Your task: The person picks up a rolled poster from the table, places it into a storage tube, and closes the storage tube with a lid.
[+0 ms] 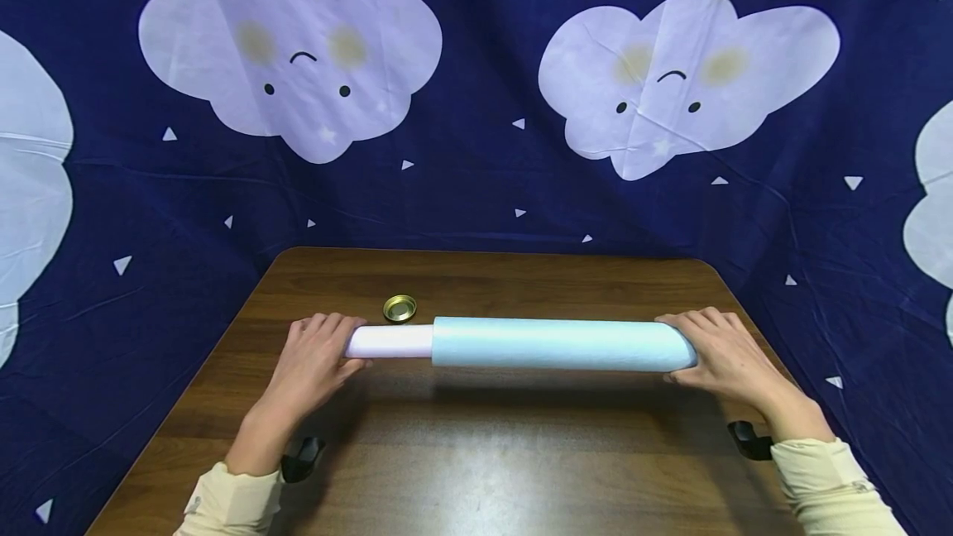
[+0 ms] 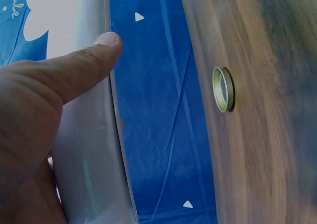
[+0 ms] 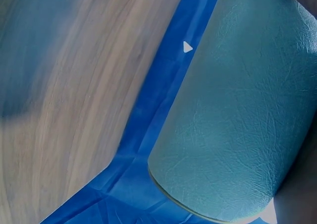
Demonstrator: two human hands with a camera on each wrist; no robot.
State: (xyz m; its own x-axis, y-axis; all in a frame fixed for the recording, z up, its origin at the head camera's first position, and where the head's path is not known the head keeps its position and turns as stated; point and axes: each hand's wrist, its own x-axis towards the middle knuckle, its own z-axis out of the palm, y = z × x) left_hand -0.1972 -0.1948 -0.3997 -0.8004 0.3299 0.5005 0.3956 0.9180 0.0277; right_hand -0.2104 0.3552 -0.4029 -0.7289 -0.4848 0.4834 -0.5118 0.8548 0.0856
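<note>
Held level above the table is a long tube in two parts: a light-blue sleeve [image 1: 558, 344] and a narrower white tube [image 1: 390, 342] projecting from its left end. My left hand [image 1: 316, 358] grips the white tube near its outer end, hiding that end; the thumb [image 2: 91, 60] lies across the tube in the left wrist view. At the other end, my right hand [image 1: 722, 354] holds the blue sleeve from the right. In the right wrist view the blue sleeve [image 3: 233, 115] has a creased, leather-like surface and a thin gold rim; little of the hand shows there.
A small round gold lid [image 1: 399, 308] lies on the brown wooden table [image 1: 491, 437], behind the white tube. Dark blue cloth [image 1: 476, 189] printed with clouds surrounds the table at the back and sides. A black strap end [image 1: 301, 460] hangs at each wrist.
</note>
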